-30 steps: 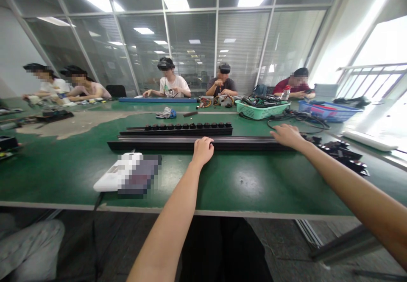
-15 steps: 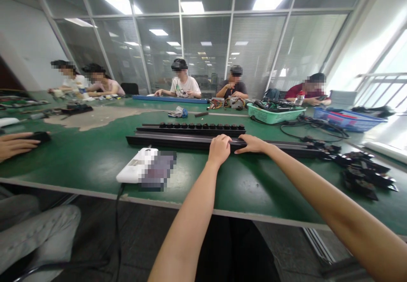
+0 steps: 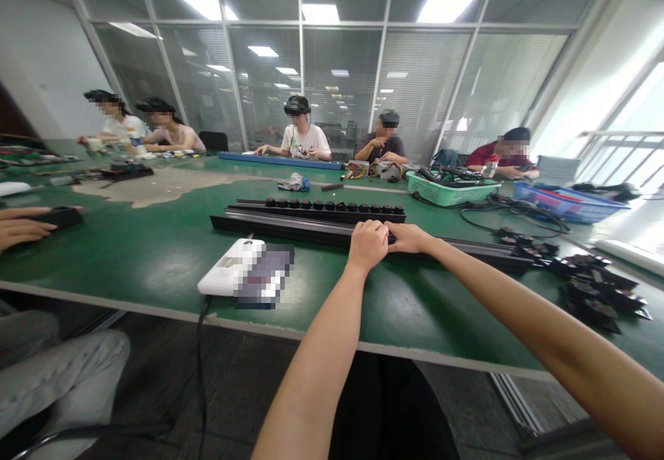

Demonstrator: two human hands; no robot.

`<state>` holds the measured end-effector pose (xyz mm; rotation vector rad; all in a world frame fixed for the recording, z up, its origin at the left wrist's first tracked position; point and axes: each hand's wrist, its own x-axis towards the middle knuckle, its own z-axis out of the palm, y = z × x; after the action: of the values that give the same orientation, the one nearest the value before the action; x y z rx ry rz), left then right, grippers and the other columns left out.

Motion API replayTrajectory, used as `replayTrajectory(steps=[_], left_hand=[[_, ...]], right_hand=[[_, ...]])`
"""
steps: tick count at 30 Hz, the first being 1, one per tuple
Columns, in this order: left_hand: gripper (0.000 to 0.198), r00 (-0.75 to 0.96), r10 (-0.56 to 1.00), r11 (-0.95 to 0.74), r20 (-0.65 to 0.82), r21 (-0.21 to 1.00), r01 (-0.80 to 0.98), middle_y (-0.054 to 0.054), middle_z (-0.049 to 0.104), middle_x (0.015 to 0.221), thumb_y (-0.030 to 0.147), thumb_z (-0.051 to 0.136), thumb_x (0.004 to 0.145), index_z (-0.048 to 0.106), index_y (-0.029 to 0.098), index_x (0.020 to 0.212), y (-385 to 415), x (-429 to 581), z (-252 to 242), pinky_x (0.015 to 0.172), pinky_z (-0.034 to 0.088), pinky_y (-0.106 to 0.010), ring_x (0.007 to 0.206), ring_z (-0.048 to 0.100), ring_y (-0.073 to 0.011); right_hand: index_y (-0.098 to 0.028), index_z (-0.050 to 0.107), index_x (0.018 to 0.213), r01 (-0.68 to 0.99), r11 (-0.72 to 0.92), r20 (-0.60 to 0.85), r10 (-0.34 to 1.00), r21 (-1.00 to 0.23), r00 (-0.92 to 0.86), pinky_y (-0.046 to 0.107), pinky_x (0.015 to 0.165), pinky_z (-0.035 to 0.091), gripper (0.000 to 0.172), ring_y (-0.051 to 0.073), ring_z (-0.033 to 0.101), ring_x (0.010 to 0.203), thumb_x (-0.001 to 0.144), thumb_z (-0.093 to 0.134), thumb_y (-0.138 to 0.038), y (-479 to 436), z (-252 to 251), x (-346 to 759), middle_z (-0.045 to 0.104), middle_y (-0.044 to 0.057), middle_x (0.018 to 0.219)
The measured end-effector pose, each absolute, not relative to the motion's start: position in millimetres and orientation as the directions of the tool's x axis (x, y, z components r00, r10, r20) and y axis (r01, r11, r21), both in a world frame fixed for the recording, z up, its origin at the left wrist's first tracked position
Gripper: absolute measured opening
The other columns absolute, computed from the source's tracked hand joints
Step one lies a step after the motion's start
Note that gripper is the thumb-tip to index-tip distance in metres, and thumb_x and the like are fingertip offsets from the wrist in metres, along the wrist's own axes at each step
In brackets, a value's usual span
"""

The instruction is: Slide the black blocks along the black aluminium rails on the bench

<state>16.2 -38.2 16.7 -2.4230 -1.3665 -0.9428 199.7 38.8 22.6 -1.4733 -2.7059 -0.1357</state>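
Note:
A long black rail [image 3: 290, 227] with a pale groove along its top lies across the green table [image 3: 129, 256] in front of me. My left hand [image 3: 368, 244] is closed over the rail near its middle, fingers curled away from me. Right beside it, my right hand [image 3: 411, 238] grips the rail, the two hands touching or nearly so. Whether a small part sits between the fingertips I cannot tell. Just behind lies a second black rail [image 3: 249, 205] bearing a row of small black round-topped pieces [image 3: 332, 205].
A white device [image 3: 228, 266] and a phone [image 3: 264, 277] lie front left, a black cable [image 3: 202, 349] hanging down. Black parts [image 3: 596, 280] pile up at right. Behind are a green basket [image 3: 451, 194] and blue basket [image 3: 570, 204]. At far left, a co-worker's hands [image 3: 23, 228] hold a black object.
My right hand has closed in against my left on the rail, its thumb and fingers drawn together. The whole view has shifted slightly. At far left, a co-worker's second hand has come into view.

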Motion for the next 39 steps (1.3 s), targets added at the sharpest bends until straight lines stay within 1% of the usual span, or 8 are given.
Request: replayTrajectory(steps=[10,14,17,19,23,31,35,39], left_hand=[[0.022,0.418,0.596,-0.598,0.685,0.032,0.801,-0.011,0.072,0.111,0.015,0.049,0.101,0.070,0.020,0.101,-41,21,20,0.097,0.042,-0.043,0.108,0.061,-0.0272],[0.018,0.381,0.517,-0.587,0.767,-0.007,0.810,-0.011,0.070,0.112,0.014,0.050,0.099,0.067,0.020,0.103,-40,22,20,0.094,0.042,-0.043,0.109,0.060,-0.0289],[0.017,0.296,0.483,-0.550,0.824,0.022,0.835,-0.013,0.066,0.117,0.014,0.051,0.098,0.065,0.019,0.107,-42,22,22,0.093,0.043,-0.043,0.113,0.058,-0.0304],[0.019,0.251,0.486,-0.530,0.837,0.054,0.846,-0.014,0.064,0.118,0.013,0.051,0.097,0.064,0.019,0.110,-44,23,23,0.093,0.043,-0.043,0.112,0.058,-0.0303],[0.020,0.274,0.506,-0.544,0.818,0.057,0.837,-0.014,0.063,0.115,0.011,0.051,0.095,0.063,0.020,0.108,-45,23,24,0.092,0.044,-0.043,0.108,0.057,-0.0304],[0.020,0.281,0.541,-0.585,0.793,0.115,0.803,-0.014,0.061,0.118,0.011,0.050,0.095,0.063,0.020,0.108,-48,24,23,0.095,0.043,-0.043,0.113,0.056,-0.0306],[0.018,0.282,0.544,-0.591,0.790,0.122,0.798,-0.014,0.062,0.117,0.013,0.050,0.097,0.062,0.020,0.108,-49,24,22,0.094,0.044,-0.043,0.111,0.057,-0.0299],[0.017,0.286,0.552,-0.591,0.783,0.126,0.797,-0.013,0.062,0.117,0.015,0.050,0.097,0.062,0.020,0.108,-48,25,21,0.093,0.044,-0.042,0.110,0.057,-0.0295]], right_hand=[[-0.025,0.057,0.112,0.885,0.463,0.164,0.870,0.057,-0.466,0.033,0.077,0.045,0.044,0.034,0.071,0.099,0.086,0.067,-0.058,15,34,203,0.076,0.010,0.109],[-0.023,0.058,0.120,0.905,0.426,0.213,0.882,0.018,-0.419,0.034,0.077,0.045,0.053,0.033,0.071,0.099,0.087,0.065,-0.064,1,57,204,0.076,0.011,0.110],[-0.022,0.058,0.124,0.923,0.386,0.258,0.892,-0.009,-0.371,0.036,0.082,0.047,0.064,0.034,0.070,0.104,0.086,0.063,-0.073,-6,79,207,0.075,0.013,0.114],[-0.022,0.059,0.125,0.943,0.332,0.280,0.909,-0.032,-0.310,0.037,0.084,0.048,0.073,0.035,0.070,0.106,0.082,0.062,-0.081,-10,94,211,0.075,0.013,0.115],[-0.021,0.061,0.123,0.976,0.206,0.310,0.934,-0.068,-0.175,0.040,0.087,0.050,0.083,0.037,0.069,0.107,0.076,0.060,-0.090,-19,118,228,0.074,0.015,0.116],[-0.020,0.067,0.105,0.982,-0.050,0.242,0.966,-0.179,0.093,0.039,0.081,0.052,0.079,0.034,0.071,0.097,0.075,0.056,-0.093,-44,113,287,0.075,0.014,0.106],[-0.020,0.069,0.101,0.960,-0.170,0.199,0.956,-0.225,0.215,0.040,0.080,0.053,0.078,0.034,0.072,0.094,0.077,0.054,-0.093,-53,101,318,0.076,0.015,0.103],[-0.017,0.071,0.105,0.930,-0.264,0.192,0.929,-0.254,0.317,0.043,0.081,0.055,0.081,0.036,0.073,0.098,0.078,0.054,-0.091,-58,96,339,0.076,0.019,0.106]])
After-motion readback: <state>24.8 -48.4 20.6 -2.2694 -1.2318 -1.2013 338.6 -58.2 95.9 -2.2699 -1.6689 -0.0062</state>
